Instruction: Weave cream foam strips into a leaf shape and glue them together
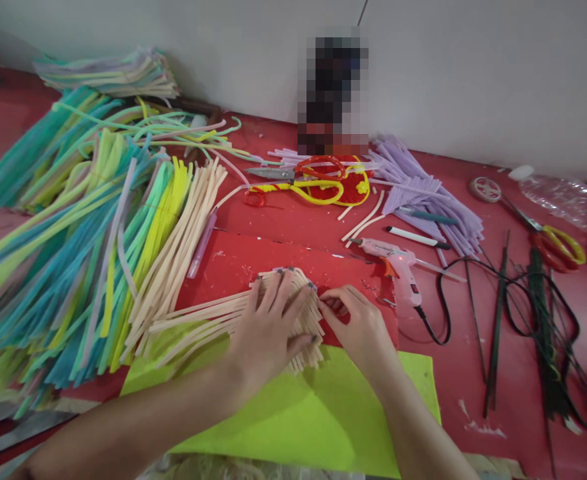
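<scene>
Meeting a pale wall (473,73), the red table (456,380) is partly covered by a smooth lime-green sheet (293,417). Slender, matte cream strips (203,312) are pressed flat beneath the widely spread left hand (266,327); their right edge is met by the right hand (361,327), its grip narrow, though whether a strip is pinched cannot be told

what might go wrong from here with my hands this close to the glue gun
The pink glue gun lies on its side, its light lit; if hot, its nozzle might burn your right hand. Its black cord loops among the dark stems, so a tug could drag it. The cream strips may fan out if your left hand lifts.
</scene>
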### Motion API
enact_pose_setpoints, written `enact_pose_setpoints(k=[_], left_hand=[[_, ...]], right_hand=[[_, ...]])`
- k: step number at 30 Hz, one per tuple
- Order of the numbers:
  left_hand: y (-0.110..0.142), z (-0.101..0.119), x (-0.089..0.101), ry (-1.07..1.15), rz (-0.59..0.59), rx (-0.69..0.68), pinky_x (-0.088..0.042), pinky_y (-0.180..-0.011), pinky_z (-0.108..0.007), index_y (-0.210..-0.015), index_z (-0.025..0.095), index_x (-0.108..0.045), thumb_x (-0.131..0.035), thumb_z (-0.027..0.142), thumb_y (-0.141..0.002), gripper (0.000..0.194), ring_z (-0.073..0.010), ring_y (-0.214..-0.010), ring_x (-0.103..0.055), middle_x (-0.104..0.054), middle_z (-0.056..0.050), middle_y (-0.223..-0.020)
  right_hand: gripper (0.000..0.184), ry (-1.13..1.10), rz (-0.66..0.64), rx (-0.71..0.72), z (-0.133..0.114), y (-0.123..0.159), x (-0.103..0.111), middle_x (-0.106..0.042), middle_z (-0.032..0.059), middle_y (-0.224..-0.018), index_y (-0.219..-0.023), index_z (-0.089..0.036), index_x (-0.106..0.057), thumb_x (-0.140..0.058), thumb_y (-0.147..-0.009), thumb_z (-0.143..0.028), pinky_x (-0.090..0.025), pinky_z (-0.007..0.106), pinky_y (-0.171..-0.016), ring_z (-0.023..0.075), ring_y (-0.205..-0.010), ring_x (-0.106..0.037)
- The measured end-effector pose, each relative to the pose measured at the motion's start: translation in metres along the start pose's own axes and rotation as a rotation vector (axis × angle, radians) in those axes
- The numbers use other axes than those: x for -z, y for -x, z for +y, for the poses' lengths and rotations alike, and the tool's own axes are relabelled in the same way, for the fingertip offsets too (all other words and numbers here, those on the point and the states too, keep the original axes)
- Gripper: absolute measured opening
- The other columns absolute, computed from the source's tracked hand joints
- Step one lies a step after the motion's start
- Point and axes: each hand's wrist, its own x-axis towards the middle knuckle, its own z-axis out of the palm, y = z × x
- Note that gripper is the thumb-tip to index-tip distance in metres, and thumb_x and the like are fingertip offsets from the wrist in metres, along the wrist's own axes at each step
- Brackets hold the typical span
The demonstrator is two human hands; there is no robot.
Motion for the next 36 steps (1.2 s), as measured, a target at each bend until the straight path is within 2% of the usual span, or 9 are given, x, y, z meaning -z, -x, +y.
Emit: enact_pose_setpoints(k=[15, 25, 36], left_hand=[[-0.0008, 0.0003, 0.0012, 0.005, -0.017, 0.007, -0.033, -0.106, -0.056, -0.144, 0.020, -0.036, -0.036, 0.056, -0.092, 0.064, -0.0362, -0.139, -0.030, -0.035, -0.016, -0.150], [-0.0010, 0.0001, 0.0022, 0.008, -0.026, 0.000, -0.032, -0.106, -0.056, -0.144, 0.020, -0.036, -0.035, 0.056, -0.092, 0.064, -0.0358, -0.139, -0.029, -0.035, -0.016, -0.150], [-0.0008, 0.0000, 0.0011, 0.009, -0.010, 0.006, -0.032, -0.106, -0.056, -0.144, 0.021, -0.036, -0.035, 0.057, -0.092, 0.064, -0.0356, -0.139, -0.029, -0.036, -0.016, -0.150]], right_hand=[[0.012, -0.011, -0.009, -0.036, 0.0011, 0.0008, 0.0014, -0.062, 0.0017, -0.071, -0.073, -0.020, -0.059, -0.053, -0.084, -0.019, -0.046, 0.027, -0.062, 0.0148, -0.066, -0.058], [0.015, 0.015, -0.009, 0.000, 0.0019, 0.0008, 0.0021, -0.062, 0.0019, -0.070, -0.073, -0.021, -0.059, -0.051, -0.085, -0.020, -0.046, 0.026, -0.061, 0.0148, -0.066, -0.058], [0.017, -0.032, -0.004, -0.003, -0.0003, 0.0018, 0.0066, -0.067, 0.0036, -0.079, -0.081, -0.021, -0.064, -0.050, -0.089, -0.024, -0.049, 0.028, -0.068, 0.0158, -0.073, -0.063]])
